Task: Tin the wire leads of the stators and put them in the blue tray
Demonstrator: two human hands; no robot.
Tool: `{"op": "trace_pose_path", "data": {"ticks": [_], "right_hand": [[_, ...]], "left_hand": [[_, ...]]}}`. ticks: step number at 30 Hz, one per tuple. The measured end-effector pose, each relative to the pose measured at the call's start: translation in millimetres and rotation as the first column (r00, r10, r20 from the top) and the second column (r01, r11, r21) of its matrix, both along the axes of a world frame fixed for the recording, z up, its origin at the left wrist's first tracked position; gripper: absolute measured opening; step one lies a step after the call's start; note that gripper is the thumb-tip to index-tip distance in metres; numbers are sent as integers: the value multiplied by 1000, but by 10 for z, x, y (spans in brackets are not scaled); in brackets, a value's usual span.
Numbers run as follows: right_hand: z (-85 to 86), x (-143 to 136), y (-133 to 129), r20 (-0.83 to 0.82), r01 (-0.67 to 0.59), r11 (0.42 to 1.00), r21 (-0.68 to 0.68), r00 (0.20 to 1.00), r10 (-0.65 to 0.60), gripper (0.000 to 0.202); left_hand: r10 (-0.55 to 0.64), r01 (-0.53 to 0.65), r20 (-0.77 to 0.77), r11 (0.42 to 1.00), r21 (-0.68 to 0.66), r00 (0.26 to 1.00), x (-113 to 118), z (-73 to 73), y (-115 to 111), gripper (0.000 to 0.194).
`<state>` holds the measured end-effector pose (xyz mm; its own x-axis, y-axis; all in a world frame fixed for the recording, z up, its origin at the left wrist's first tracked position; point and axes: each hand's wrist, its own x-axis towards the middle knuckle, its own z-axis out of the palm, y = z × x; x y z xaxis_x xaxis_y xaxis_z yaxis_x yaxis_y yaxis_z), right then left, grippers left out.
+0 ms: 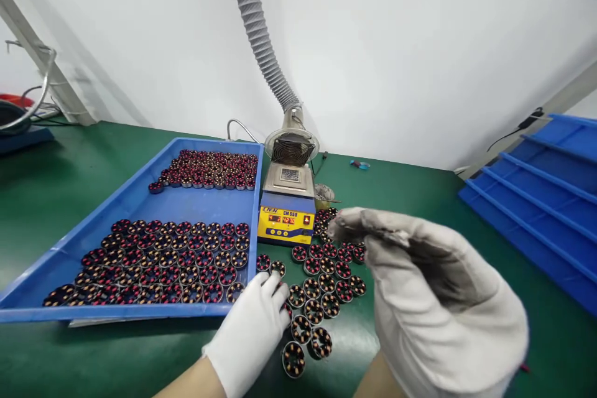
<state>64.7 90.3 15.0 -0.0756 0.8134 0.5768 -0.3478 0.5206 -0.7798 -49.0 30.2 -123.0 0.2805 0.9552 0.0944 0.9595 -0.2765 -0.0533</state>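
My left hand (252, 326), in a white glove, rests palm down beside the blue tray. Its thumb and index finger close around a round metal-rimmed part (287, 308), mostly hidden by the fingers. Several similar round parts (313, 311), each with a ring of copper-coloured or red bits inside, stand on the bench right of that hand. My right hand (433, 298) is raised close to the camera in a white glove with dark, soiled fingertips. Its thumb and fingers are pinched together; what they hold, if anything, cannot be made out.
A blue tray (158, 199) holds two groups of round parts. Behind the loose parts stands a yellow-and-blue solder pot (286, 217) with a lit display, under a fume hood on a grey hose (256, 25). Stacked blue trays (536, 199) stand at right on the green bench (401, 183).
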Motion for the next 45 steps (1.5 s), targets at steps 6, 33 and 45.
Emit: {"op": "trace_pose_path", "data": {"ticks": [6, 33, 45], "right_hand": [[-2, 81, 60, 29, -24, 999, -48, 999, 25, 17], [-388, -376, 460, -259, -488, 815, -313, 870, 421, 23], [-305, -211, 488, 65, -359, 929, -91, 929, 365, 10]], "left_hand": [[-53, 58, -58, 993, 100, 997, -81, -54, 89, 9], [-378, -163, 695, 800, 578, 612, -465, 999, 447, 38], [-399, 51, 332, 701, 711, 855, -430, 1220, 416, 28]]}}
